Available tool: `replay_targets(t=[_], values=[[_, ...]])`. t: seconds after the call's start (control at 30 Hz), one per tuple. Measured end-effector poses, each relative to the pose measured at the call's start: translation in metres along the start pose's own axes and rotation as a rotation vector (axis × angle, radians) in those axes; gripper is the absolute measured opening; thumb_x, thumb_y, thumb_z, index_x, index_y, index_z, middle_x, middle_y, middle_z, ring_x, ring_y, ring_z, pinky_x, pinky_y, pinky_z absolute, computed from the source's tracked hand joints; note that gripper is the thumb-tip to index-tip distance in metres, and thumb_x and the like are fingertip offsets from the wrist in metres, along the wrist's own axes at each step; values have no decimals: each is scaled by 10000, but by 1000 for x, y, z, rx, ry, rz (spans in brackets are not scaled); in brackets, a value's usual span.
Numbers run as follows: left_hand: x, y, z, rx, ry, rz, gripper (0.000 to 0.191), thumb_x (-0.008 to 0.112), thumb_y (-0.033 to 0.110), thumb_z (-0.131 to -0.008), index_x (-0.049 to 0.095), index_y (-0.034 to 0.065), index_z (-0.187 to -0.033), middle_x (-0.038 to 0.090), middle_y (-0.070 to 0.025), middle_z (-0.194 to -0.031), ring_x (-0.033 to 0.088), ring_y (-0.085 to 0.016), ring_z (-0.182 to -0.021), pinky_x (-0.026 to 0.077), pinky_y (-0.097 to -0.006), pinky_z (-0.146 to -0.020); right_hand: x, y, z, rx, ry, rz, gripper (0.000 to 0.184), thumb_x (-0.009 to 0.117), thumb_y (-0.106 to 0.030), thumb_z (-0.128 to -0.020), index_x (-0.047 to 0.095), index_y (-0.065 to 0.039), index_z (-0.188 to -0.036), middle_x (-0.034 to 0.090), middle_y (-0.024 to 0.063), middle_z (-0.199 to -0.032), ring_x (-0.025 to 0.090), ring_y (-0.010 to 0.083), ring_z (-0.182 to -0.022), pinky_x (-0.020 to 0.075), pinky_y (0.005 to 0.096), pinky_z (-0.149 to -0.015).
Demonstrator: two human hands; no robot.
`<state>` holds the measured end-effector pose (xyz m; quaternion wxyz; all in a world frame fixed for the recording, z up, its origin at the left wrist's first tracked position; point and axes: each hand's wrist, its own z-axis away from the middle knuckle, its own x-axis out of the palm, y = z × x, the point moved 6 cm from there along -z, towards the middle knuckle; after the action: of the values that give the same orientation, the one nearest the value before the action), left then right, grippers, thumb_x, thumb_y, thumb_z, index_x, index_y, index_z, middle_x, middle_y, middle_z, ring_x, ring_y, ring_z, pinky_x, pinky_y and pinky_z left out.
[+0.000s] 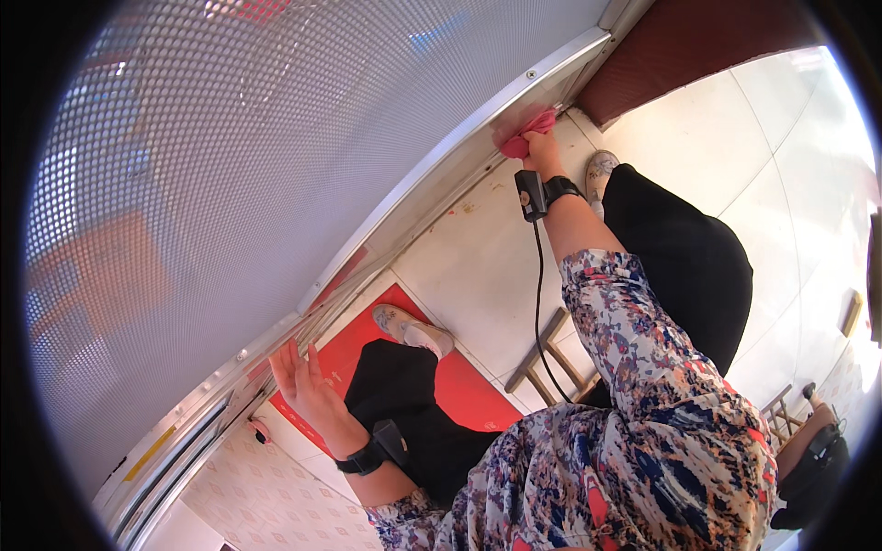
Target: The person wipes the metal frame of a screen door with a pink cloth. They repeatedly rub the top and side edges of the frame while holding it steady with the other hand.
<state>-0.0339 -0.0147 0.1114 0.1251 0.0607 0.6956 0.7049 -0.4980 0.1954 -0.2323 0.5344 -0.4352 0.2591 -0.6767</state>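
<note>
My right hand grips a crumpled pink cloth. It presses the cloth to the smooth lower panel of a metal-framed door, close to the floor. Above that panel runs a screwed metal rail. Over the rail stretches a large see-through panel with a dotted mesh pattern. My left hand holds nothing; its fingers are spread, with the tips at the door's metal edge. Whether they touch it, I cannot tell. Both wrists wear black strapped devices, and a cable hangs from the right one.
My feet are apart, one shoe on a red mat, the other on pale floor tiles. A wooden stool stands beneath me. A dark red panel borders the door's far end. Behind, at right, another person is partly visible.
</note>
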Motion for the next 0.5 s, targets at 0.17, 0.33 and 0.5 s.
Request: replay_targets(t=[0.17, 0.33, 0.5], values=[[10, 8, 2, -36, 20, 5, 543, 445, -41, -946, 350, -5, -1479, 425, -170, -1474, 405, -289, -1372, 430, -452, -1067, 44, 60, 45, 150, -109, -167, 566, 552, 63, -806, 439, -61, -1347, 566, 153, -1239, 601, 303, -1082, 518, 408, -880], [20, 12, 6, -49, 45, 32, 551, 439, -47, -945, 331, -14, -1485, 409, -168, -1482, 398, -290, -1377, 424, -456, -1075, 109, 129, 122, 272, -202, -300, 528, 477, 102, -804, 461, -56, -1307, 587, 137, -1184, 604, 313, -1071, 538, 416, -864], [29, 16, 4, -72, 82, 42, 537, 448, -47, -949, 341, -22, -1474, 425, -164, -1470, 414, -289, -1365, 434, -457, -1069, 160, 166, 220, 690, -455, 31, 291, 508, -29, -849, 573, -29, -1133, 635, 137, -1017, 658, 319, -901, 581, 452, -773]])
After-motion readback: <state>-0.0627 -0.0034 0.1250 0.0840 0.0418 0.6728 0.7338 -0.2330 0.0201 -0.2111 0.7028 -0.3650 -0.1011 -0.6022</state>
